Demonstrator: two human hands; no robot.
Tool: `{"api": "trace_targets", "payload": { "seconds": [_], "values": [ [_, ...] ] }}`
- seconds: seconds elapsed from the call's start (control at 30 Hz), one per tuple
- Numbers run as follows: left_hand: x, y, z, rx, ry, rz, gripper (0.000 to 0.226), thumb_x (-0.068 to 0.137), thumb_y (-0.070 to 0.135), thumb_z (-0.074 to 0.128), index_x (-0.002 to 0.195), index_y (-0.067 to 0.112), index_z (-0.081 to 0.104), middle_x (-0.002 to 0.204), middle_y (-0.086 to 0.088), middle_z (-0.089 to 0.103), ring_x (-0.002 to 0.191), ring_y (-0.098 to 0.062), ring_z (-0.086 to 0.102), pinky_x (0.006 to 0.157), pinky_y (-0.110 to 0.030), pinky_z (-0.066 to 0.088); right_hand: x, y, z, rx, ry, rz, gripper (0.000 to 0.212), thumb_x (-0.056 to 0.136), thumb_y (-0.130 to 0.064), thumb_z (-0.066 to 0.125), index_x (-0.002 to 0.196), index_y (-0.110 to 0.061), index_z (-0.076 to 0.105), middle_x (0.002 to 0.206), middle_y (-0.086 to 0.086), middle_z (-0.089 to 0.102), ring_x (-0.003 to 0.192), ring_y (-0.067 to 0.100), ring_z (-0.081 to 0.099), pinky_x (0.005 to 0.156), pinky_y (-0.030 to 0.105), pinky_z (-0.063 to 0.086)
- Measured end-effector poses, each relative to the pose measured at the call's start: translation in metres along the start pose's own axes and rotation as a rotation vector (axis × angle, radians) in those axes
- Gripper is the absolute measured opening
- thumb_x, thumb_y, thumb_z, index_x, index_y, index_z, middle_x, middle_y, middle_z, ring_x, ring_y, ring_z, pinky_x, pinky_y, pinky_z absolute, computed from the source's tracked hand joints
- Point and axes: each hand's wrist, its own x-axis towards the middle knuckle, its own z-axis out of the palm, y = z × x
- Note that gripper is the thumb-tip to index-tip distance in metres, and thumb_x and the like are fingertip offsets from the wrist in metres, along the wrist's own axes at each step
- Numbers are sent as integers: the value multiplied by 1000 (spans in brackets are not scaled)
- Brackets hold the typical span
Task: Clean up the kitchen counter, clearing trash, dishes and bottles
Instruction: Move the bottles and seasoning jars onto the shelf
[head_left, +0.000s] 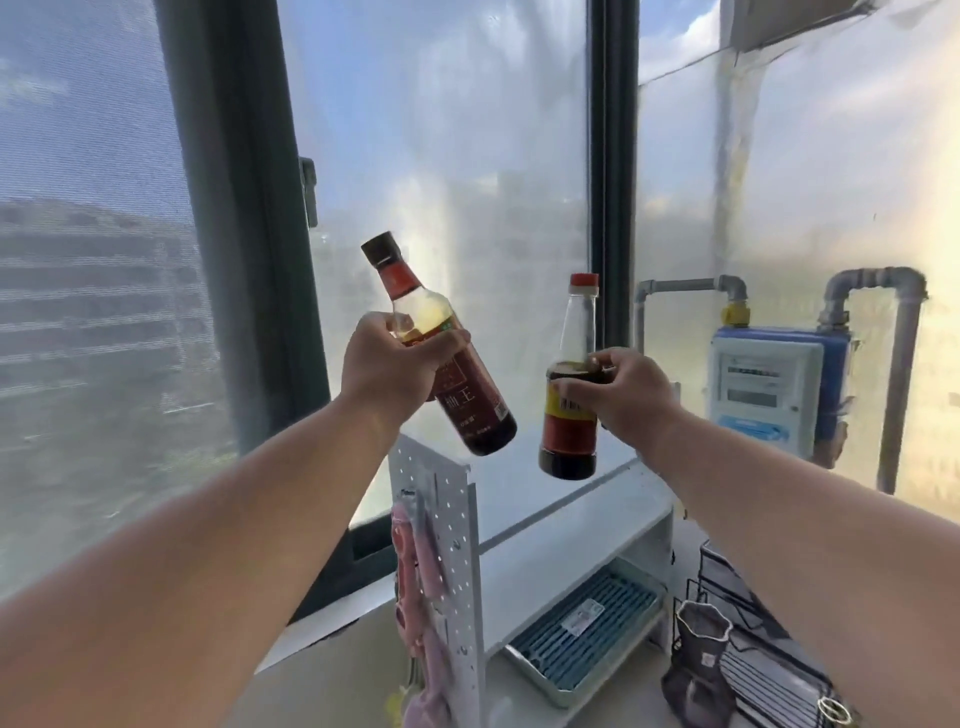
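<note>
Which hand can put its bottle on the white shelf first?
Probably the right hand. Its red-capped bottle hangs upright just above the white shelf. The left hand holds the dark-capped bottle tilted, over the pegboard end.

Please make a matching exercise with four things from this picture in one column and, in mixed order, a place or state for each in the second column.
1. dark-capped bottle
2. red-capped bottle
3. blue tray
4. gas meter

a. on the lower level of the white shelf
b. tilted, gripped by the left hand
c. against the wall at right, under pipes
d. nearly upright, held by the right hand

Pairs: 1-b, 2-d, 3-a, 4-c
</note>
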Motion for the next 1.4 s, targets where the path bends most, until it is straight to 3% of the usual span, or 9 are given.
{"api": "trace_targets", "payload": {
  "seconds": [0.1, 0.2, 0.33, 0.47, 0.6, 0.9, 1.1, 1.2, 1.4],
  "values": [
    [27, -22, 21, 91, 66, -44, 68, 74, 36, 94, 127, 17, 56, 113, -3, 71, 98, -23, 74, 86, -47, 65, 43, 19, 17, 61, -32, 40, 65, 75, -36, 93, 131, -17, 65, 115, 3, 67, 105, 25, 67, 86, 39, 63],
    [44, -43, 33, 246, 98, -74, 71, 75, 38, 94, 130, 19, 54, 113, 3, 65, 97, -15, 65, 89, -38, 56, 77, 31, 35, 114, -99, 78, 70, 73, -36, 95, 134, -20, 62, 110, -1, 65, 106, 26, 66, 94, 48, 62],
    [56, -66, 43, 392, 114, -121, 75, 77, 38, 94, 136, 18, 52, 124, -1, 64, 108, -23, 65, 98, -45, 56, 110, 44, 59, 137, -216, 90, 68, 74, -28, 96, 131, -16, 62, 107, 0, 66, 105, 25, 68, 96, 49, 61],
    [60, -79, 48, 467, 114, -162, 71, 80, 33, 93, 136, 19, 51, 124, -2, 61, 109, -25, 63, 91, -40, 54, 126, 57, 83, 156, -305, 100, 72, 69, -23, 99, 131, -15, 62, 108, 1, 67, 107, 26, 68, 96, 48, 62],
    [62, -89, 51, 510, 116, -197, 74, 78, 32, 94, 138, 21, 52, 125, -1, 61, 112, -26, 64, 99, -47, 57, 135, 67, 98, 201, -350, 133, 74, 66, -25, 101, 129, -17, 62, 115, 4, 67, 109, 27, 68, 94, 48, 63],
    [62, -93, 45, 511, 119, -252, 84, 72, 41, 97, 141, 24, 52, 127, -2, 65, 116, -26, 67, 100, -46, 58, 135, 80, 120, 201, -379, 110, 77, 66, -31, 101, 132, -18, 63, 118, 4, 69, 110, 26, 68, 93, 48, 64],
    [53, -95, 44, 421, 99, -254, 81, 79, 42, 92, 146, 19, 51, 132, -1, 66, 122, -25, 65, 101, -42, 53, 131, 83, 120, 116, -366, 32, 98, 68, -42, 99, 151, -18, 52, 135, 5, 66, 123, 30, 64, 97, 52, 61],
    [40, -96, 40, 313, 177, -265, 79, 86, 49, 85, 148, 14, 52, 135, -2, 63, 123, -23, 60, 101, -38, 48, 125, 85, 113, 148, -348, 63, 106, 70, -44, 97, 158, -18, 43, 146, 8, 58, 131, 34, 59, 102, 53, 59],
    [-14, -107, 19, 123, 410, -251, 54, 92, 53, 74, 131, 17, 63, 130, -3, 67, 124, -24, 61, 110, -52, 51, 62, 90, 95, 332, -155, 136, 56, 89, -39, 82, 137, -20, 59, 123, 3, 67, 112, 24, 67, 95, 47, 62]
  ]
}}
